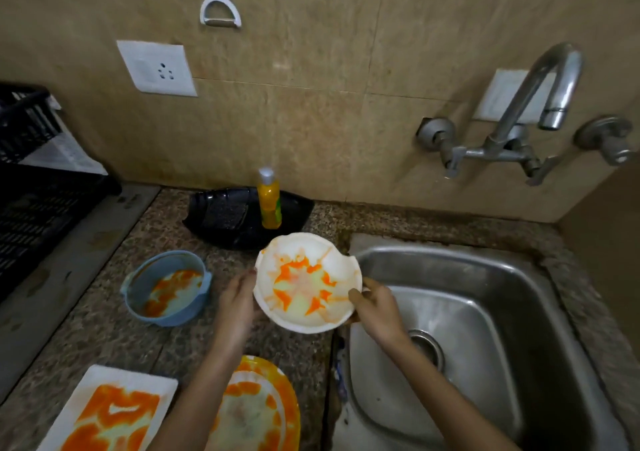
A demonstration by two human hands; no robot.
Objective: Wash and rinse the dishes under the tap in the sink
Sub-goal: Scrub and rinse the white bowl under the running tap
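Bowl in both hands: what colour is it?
The bowl is white with orange smears; head view.

The white bowl (306,282) before you carries orange streaks that spread from its middle like a star. The blue bowl (183,315) has orange and pale patches inside. The rectangular plate (114,412) is white with orange smears, and the round plate (259,419) has a yellow-orange rim. The bottle (269,201) is yellow with a grey cap, the tray (294,208) black, the tabletop (104,340) speckled brown, the sink (502,277) dull silver.
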